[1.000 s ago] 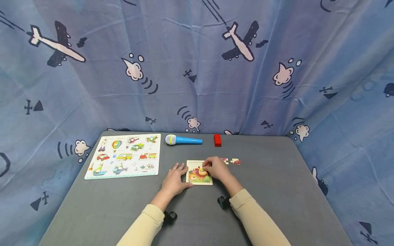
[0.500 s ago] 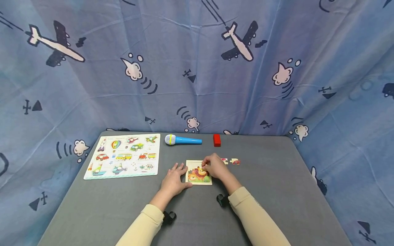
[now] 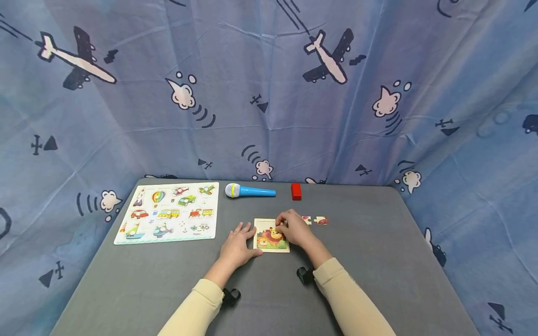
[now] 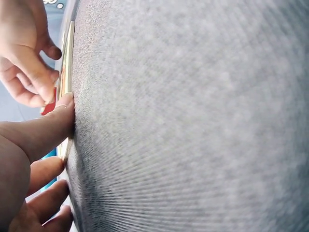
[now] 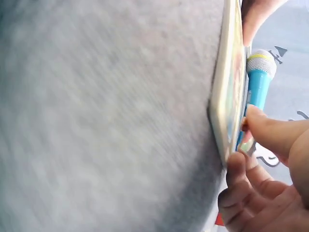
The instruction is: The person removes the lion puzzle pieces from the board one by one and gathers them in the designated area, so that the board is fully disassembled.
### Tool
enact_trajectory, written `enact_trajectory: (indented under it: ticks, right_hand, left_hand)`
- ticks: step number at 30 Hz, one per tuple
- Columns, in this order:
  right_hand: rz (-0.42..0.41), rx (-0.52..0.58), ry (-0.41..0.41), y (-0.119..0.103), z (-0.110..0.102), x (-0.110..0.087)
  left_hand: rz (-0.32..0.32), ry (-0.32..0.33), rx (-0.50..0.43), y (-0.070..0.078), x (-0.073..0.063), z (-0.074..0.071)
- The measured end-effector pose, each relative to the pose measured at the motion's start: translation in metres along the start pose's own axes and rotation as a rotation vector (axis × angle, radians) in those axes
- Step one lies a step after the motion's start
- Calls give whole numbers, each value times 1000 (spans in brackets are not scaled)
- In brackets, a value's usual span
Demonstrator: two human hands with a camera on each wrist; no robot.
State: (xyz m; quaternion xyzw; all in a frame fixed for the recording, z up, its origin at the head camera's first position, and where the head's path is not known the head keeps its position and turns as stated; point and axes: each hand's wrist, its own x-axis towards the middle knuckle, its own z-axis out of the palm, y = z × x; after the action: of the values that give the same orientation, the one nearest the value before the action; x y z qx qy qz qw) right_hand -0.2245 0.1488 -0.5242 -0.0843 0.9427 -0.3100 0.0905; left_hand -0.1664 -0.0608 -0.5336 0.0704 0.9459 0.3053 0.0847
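Observation:
A small jigsaw puzzle with a pale frame [image 3: 272, 250] lies in the middle of the table, showing a lion picture. At its left side my left hand [image 3: 237, 248] rests with fingers spread, the thumb touching the near edge and the index finger at the left edge. Over the upper right part of the puzzle, my right hand [image 3: 294, 228] pinches a small puzzle piece [image 5: 247, 145] between thumb and finger. The head view hides that piece mostly behind the fingers. Just beyond the right hand lie two loose puzzle pieces [image 3: 321, 220], one partly covered by the hand.
A large picture board [image 3: 168, 214] with vehicles lies at the left. Along the back edge are a blue toy microphone [image 3: 252, 191] and a red block [image 3: 296, 191]. A patterned curtain [image 3: 269, 93] hangs behind the grey table [image 3: 361, 261].
Almost nothing differs. My right hand stays at the puzzle's upper right with only slight motion of the fingers and wrist, and the left hand keeps its place.

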Motion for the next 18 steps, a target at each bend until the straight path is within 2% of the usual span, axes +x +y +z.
enact_trajectory:
  ticks: [4, 14, 18]
  right_hand:
    - [-26, 57, 39, 3, -10, -2]
    - [63, 380, 136, 20, -47, -12]
    - [62, 450, 156, 29, -57, -19]
  left_hand:
    - [5, 3, 8, -1, 0, 1]
    - [20, 6, 4, 0, -1, 0]
    - [20, 4, -2, 1, -2, -1]
